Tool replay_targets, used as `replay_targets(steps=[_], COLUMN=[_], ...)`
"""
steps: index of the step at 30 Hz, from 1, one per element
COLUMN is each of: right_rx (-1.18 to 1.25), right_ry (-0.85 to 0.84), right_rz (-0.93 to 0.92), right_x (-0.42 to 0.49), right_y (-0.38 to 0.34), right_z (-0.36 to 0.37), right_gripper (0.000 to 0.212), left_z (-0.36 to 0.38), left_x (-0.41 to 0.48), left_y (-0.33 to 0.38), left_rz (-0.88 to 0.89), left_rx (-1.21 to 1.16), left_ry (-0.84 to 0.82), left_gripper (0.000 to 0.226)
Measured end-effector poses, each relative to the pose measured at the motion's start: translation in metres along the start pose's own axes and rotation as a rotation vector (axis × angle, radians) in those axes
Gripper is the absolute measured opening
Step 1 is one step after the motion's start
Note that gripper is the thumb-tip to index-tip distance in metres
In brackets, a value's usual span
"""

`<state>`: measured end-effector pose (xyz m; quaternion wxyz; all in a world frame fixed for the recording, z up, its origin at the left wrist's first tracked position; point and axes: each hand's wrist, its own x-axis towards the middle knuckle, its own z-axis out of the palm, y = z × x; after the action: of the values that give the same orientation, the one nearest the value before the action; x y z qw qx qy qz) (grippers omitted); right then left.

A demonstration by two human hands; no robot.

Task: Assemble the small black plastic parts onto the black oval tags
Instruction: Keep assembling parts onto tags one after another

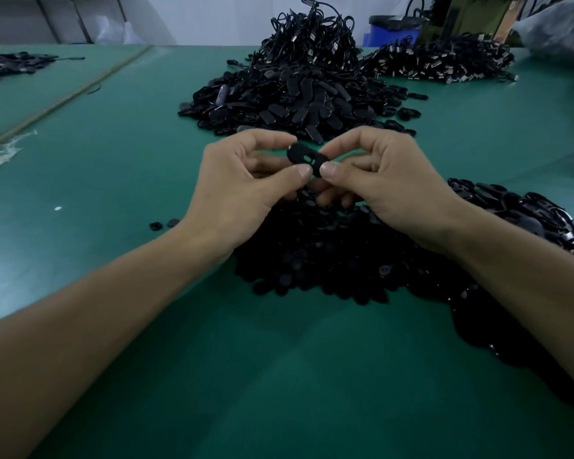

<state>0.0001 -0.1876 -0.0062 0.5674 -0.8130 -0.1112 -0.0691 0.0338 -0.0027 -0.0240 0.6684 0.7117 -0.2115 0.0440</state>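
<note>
Left hand (239, 188) and right hand (390, 187) pinch one tag (307, 158) over a pile (328, 260). The bin (383, 36) hides its contents. Green table (113, 193) spreads leftward.

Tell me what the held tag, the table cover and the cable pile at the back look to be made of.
The tag looks like moulded plastic or rubber: matte black, crisp slot, no glare. The table cover seems a green mat: dull, with soft reflections only. The cable pile looks plastic-sheathed, with bright, metal-looking plug ends.
</note>
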Motion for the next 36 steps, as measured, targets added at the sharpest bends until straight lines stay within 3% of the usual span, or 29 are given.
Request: replay_targets(steps=[5,11,15,36], right_rx=[-0.076,-0.485,-0.722,-0.784], right_ry=[-0.031,0.024,-0.056,-0.095], right_rz=[0.003,-0.111,-0.108,-0.066], right_x=[0.000,-0.002,-0.002,-0.003], right_y=[-0.001,0.002,0.007,0.005], right_z=[0.002,0.002,0.001,0.002], right_gripper=[0.005,0.009,0.010,0.011], left_z=[0.003,0.001,0.000,-0.004], left_x=[-0.001,0.000,0.001,0.003], left_y=[0.001,-0.002,-0.001,-0.008], left_rz=[0.052,0.094,0.079,0.083], left_rx=[0.023,0.013,-0.012,0.033], left_ry=[-0.007,0.071,0.085,0.110], left_gripper=[0.013,0.021,0.022,0.022])
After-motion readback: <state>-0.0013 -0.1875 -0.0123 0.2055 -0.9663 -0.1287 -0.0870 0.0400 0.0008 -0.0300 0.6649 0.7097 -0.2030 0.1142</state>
